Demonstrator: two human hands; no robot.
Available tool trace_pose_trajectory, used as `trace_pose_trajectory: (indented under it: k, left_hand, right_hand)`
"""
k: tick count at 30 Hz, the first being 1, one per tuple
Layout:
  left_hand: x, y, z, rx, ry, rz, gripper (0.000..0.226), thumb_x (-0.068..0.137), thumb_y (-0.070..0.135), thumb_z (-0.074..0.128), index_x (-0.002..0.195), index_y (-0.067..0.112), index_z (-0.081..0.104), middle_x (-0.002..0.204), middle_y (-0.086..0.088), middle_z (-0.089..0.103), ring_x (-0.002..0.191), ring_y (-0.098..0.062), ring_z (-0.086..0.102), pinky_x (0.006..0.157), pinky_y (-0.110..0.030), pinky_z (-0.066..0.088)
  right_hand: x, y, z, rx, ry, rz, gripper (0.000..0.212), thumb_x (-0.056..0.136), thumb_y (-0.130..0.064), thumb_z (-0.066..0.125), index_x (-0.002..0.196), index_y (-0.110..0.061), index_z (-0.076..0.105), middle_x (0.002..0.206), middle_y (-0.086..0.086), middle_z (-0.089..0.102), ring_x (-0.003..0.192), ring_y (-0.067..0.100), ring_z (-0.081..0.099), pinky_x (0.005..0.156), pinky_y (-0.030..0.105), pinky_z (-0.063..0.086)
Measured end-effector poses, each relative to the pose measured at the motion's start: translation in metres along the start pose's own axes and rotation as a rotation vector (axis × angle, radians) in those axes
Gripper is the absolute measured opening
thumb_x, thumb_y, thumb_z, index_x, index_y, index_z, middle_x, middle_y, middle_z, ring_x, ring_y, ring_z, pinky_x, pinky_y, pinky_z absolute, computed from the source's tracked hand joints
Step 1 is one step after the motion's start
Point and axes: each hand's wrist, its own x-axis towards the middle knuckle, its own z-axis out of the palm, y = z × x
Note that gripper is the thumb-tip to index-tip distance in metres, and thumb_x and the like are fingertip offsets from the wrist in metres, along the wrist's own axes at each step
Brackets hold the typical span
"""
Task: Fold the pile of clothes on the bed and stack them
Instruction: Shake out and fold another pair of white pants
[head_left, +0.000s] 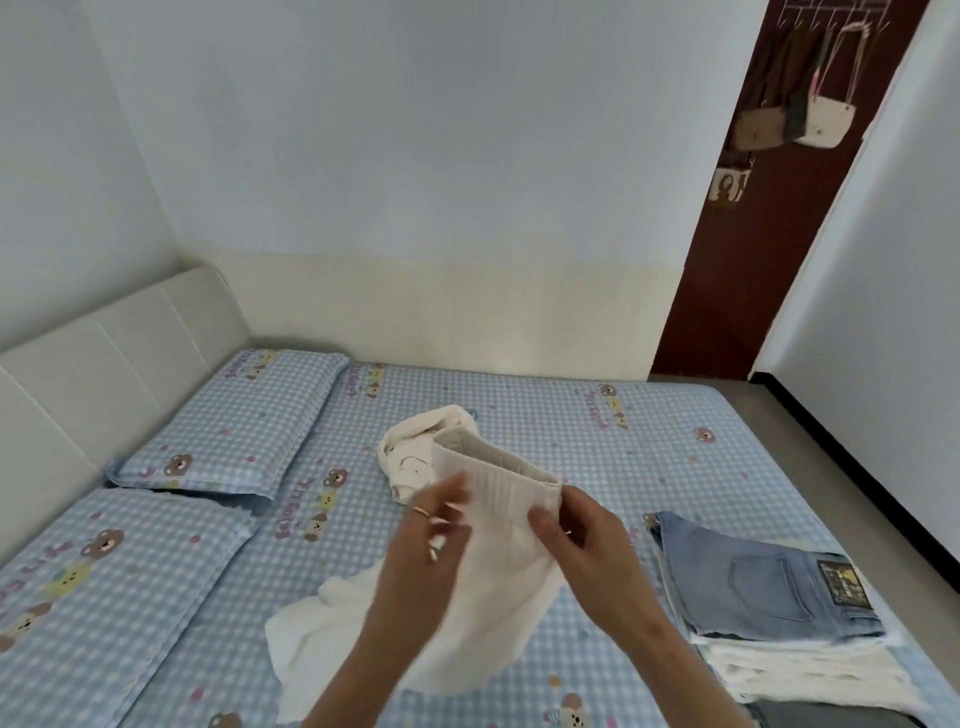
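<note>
**Desk:** What is in the person's hands?

**Photographer:** A cream ribbed garment (498, 545), held above the middle of the checked bed (545, 415). Both hands pinch its elastic waistband: the left hand (431, 540) at the near-left edge, fingers blurred, the right hand (576, 525) at the right corner. The rest of the fabric hangs down and trails onto the sheet toward the person.

**Desk:** And around it?

**Photographer:** A second cream piece (415, 457) lies crumpled just behind, touching the waistband's far end. At the right edge sits the stack (769, 618), folded jeans on top of white layers. Two pillows (234, 421) lie to the left.

**Desk:** Any risk?

**Photographer:** Likely. The grip takes only the band, so the loose lower half could twist or drag, leaving a crooked fold. Lifting might also snag the crumpled piece. The stack stands near the mattress edge; a careless placing could tip it.
</note>
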Motion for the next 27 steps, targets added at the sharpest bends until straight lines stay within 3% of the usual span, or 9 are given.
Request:
trace_pose_trajectory:
  k: [2,4,7,12,16,19,22,25,27]
  left_hand:
    - [0.023,-0.013,-0.018,0.031,0.015,-0.068,0.083,0.076,0.001,0.074,0.143,0.022,0.030,0.136,0.015,0.042,0.114,-0.003,0.048,0.087,-0.010,0.040]
    - [0.042,-0.019,-0.032,-0.026,-0.199,-0.141,0.093,0.069,0.011,0.082,0.145,0.021,0.028,0.138,0.014,0.040,0.120,0.003,0.046,0.083,-0.003,0.041]
    - [0.059,-0.013,-0.036,-0.038,-0.430,-0.128,0.047,0.067,0.026,0.082,0.110,0.033,0.065,0.110,0.006,0.070,0.106,-0.010,0.063,0.080,-0.019,0.051]
    - [0.077,0.015,-0.018,-0.016,-0.298,-0.016,0.022,0.077,0.015,0.076,0.092,0.030,0.071,0.096,0.010,0.073,0.089,-0.004,0.068,0.069,-0.014,0.051]
    - [0.084,0.036,-0.022,0.009,-0.416,0.001,0.025,0.080,0.010,0.072,0.094,0.031,0.069,0.093,0.014,0.073,0.086,0.000,0.067,0.073,-0.014,0.049]
    - [0.088,0.055,-0.033,0.009,-0.510,-0.092,0.025,0.085,0.013,0.067,0.103,0.030,0.067,0.100,0.002,0.074,0.092,-0.014,0.069,0.080,-0.029,0.055]
    - [0.095,0.083,-0.039,-0.043,-0.424,-0.023,0.058,0.072,0.020,0.076,0.124,0.024,0.051,0.115,-0.003,0.068,0.105,-0.017,0.065,0.092,-0.028,0.052]
    - [0.091,0.122,-0.028,0.585,-0.385,0.381,0.098,0.051,0.072,0.073,0.136,0.041,0.033,0.134,0.030,0.042,0.120,0.022,0.033,0.100,-0.001,0.025]
    - [0.088,0.128,-0.005,1.022,-0.522,0.589,0.101,0.050,0.082,0.054,0.138,0.036,0.032,0.134,0.021,0.047,0.127,0.011,0.031,0.108,-0.013,0.021]
  right_hand:
    - [0.004,0.001,-0.012,0.039,-0.080,-0.015,0.013,0.093,-0.023,0.058,0.085,-0.014,0.062,0.077,0.009,0.062,0.070,0.028,0.055,0.062,0.039,0.043]
    - [0.006,-0.001,-0.023,0.103,-0.168,-0.045,0.017,0.094,-0.026,0.056,0.088,-0.011,0.061,0.081,0.014,0.060,0.074,0.029,0.054,0.065,0.042,0.043]
    - [0.014,-0.008,-0.041,0.148,-0.190,-0.083,0.025,0.093,-0.032,0.056,0.092,-0.007,0.060,0.086,0.020,0.056,0.077,0.027,0.052,0.069,0.042,0.041]
    - [0.028,-0.012,-0.065,-0.069,-0.133,-0.092,0.028,0.082,-0.039,0.066,0.109,-0.031,0.061,0.102,-0.012,0.068,0.092,0.012,0.063,0.082,0.033,0.054]
    - [0.032,-0.010,-0.080,-0.159,-0.088,-0.108,0.019,0.087,-0.025,0.067,0.106,-0.022,0.064,0.099,-0.008,0.070,0.092,0.012,0.065,0.085,0.040,0.052]
    - [0.033,-0.018,-0.086,-0.013,-0.104,-0.132,0.017,0.090,-0.021,0.062,0.107,-0.022,0.064,0.104,-0.001,0.070,0.099,0.019,0.065,0.088,0.043,0.053]
    - [0.035,-0.023,-0.084,0.066,-0.118,-0.141,0.016,0.091,-0.020,0.060,0.106,-0.023,0.064,0.104,0.000,0.070,0.100,0.021,0.065,0.088,0.041,0.054]
    - [0.034,-0.019,-0.073,-0.045,-0.123,-0.189,0.009,0.092,-0.018,0.060,0.099,-0.014,0.062,0.093,0.001,0.068,0.089,0.021,0.064,0.081,0.042,0.053]
    - [0.030,-0.016,-0.061,-0.064,-0.149,-0.219,0.005,0.091,-0.021,0.061,0.093,-0.016,0.061,0.087,-0.002,0.065,0.083,0.020,0.061,0.076,0.039,0.052]
